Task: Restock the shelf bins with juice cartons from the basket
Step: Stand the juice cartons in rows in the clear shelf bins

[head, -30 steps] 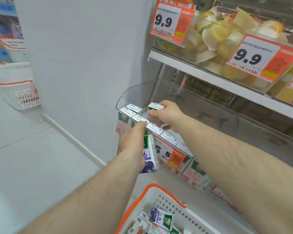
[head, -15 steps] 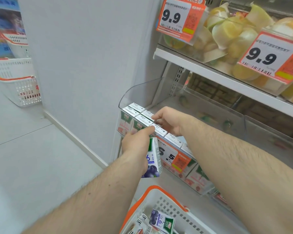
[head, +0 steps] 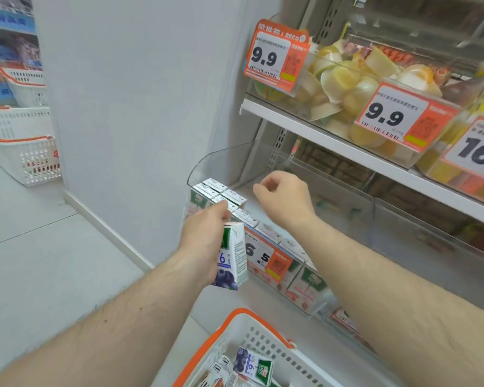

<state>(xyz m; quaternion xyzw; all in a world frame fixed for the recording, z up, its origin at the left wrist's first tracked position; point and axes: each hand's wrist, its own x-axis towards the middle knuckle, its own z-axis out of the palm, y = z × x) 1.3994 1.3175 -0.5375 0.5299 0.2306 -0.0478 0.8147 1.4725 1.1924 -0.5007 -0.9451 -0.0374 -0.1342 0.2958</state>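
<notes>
My left hand holds a carton that's white w/ a green top, a blue "6" & dark blue berries. Cartons in the bin have white tops, green & pink fronts. Price tag is white & orange w/ black "6.5". Basket is white w/ an orange rim & lots of little holes. Wall is pale grey.

Pale grey wall; grey tiled floor; white skirting
</notes>
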